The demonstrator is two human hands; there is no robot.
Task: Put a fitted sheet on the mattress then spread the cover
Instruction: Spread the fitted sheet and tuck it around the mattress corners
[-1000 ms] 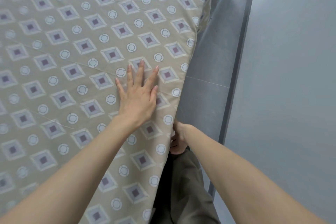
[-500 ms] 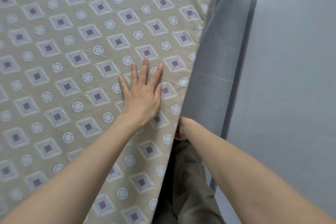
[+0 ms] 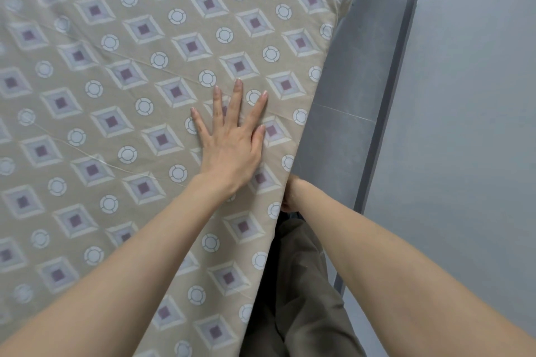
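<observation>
The sheet (image 3: 130,95), beige with purple-centred diamonds and pale rings, lies stretched over the top of the mattress and fills the left and middle of the view. The mattress itself is hidden beneath it. A few thin creases run slantwise across the cloth, one passing just above the fingertips and others lower on the left. The sheet's right edge runs down from the upper right to the lower middle, where the cloth turns over the side of the bed.

The left hand (image 3: 229,148) lies palm down on the sheet, close to that right edge. Its fingers are straight and slightly fanned, the thumb laid alongside the palm, so its grip is wide and holds nothing; it simply presses flat on the cloth. The left forearm comes in from the lower left, over the sheet.

The right hand (image 3: 290,197) is at the bed's edge, just below and to the right of the left wrist. Only the wrist and a little of the hand show; the fingers are tucked out of sight behind the turned-down cloth, so whether its grip holds the sheet cannot be told. The right forearm reaches in from the lower right.

Below the right hand, dark olive trousers (image 3: 304,284) stand against the side of the bed. To the right lies a grey tiled floor (image 3: 348,95), then a darker skirting (image 3: 397,81) and a pale grey wall (image 3: 478,124).
</observation>
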